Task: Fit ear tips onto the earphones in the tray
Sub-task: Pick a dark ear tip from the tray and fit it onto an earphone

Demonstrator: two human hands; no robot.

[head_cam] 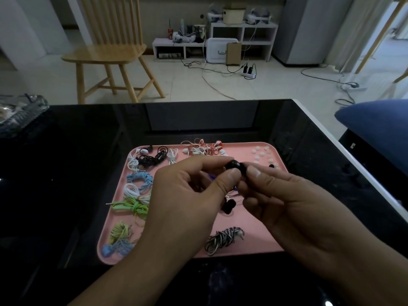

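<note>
Both hands met above the middle of the pink tray (254, 248), which serves here as the landmark. The left hand (187, 195) pinched a small black earbud (234, 166) between thumb and forefinger, its grip closed on that piece. The right hand (284, 204) pinched the same black piece from the other side, thumb tip pressed against it, so both grips were clamped on it with the thumbs almost touching. Whether the ear tip was already seated on the earbud could not be told. A second black earbud (229, 206) hung just below the hands, over the tray's middle, with a bit of purple cord (211, 177) showing between the fingers.

On the tray's near edge lay a black-and-white striped cord bundle (223, 239), partly under the right wrist. At the tray's near left corner sat a yellow and pale blue bundle (118, 239); farther along the left side lay a green bundle (132, 207), then white and light blue ones (139, 181). At the tray's far left corner lay black and white earphones (152, 159), and along its far edge a red and white tangle (204, 149). Loose white ear tips (261, 154) were scattered in the far right corner, with one black tip (271, 166) near them.

The tray rested on a glossy black tabletop (66, 184). Beyond it stood a wooden chair (106, 51).
</note>
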